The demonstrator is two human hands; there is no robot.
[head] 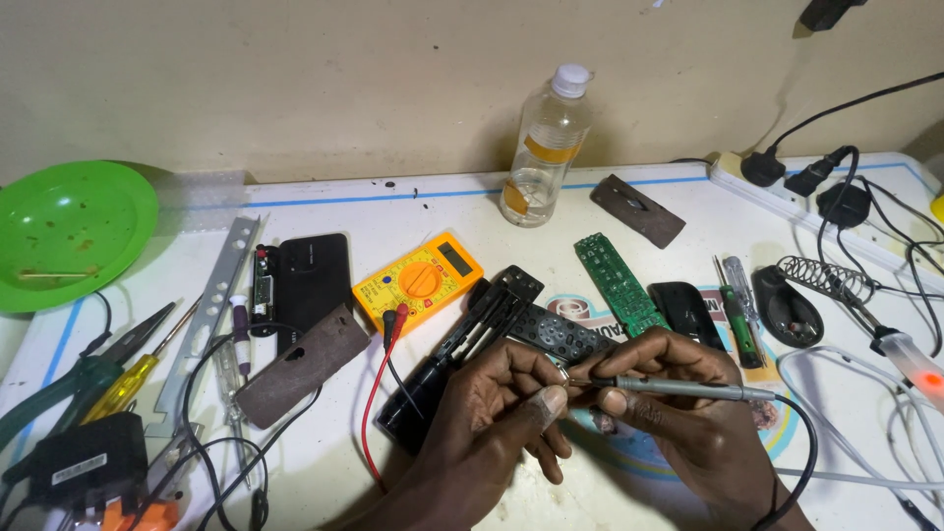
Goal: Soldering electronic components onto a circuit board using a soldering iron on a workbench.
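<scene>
Head view: the right hand (678, 393) pinches a grey probe (678, 388) between curled fingers. The left hand (501, 408), fingers closed, grips a small part too hidden to identify, beside the black remote casing (462, 339).

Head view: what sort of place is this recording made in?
Probably a small electronics repair bench. On the white table lie an orange multimeter, a bare green circuit board and a soldering iron stand, and the right hand holds a grey probe near the left hand.
</scene>
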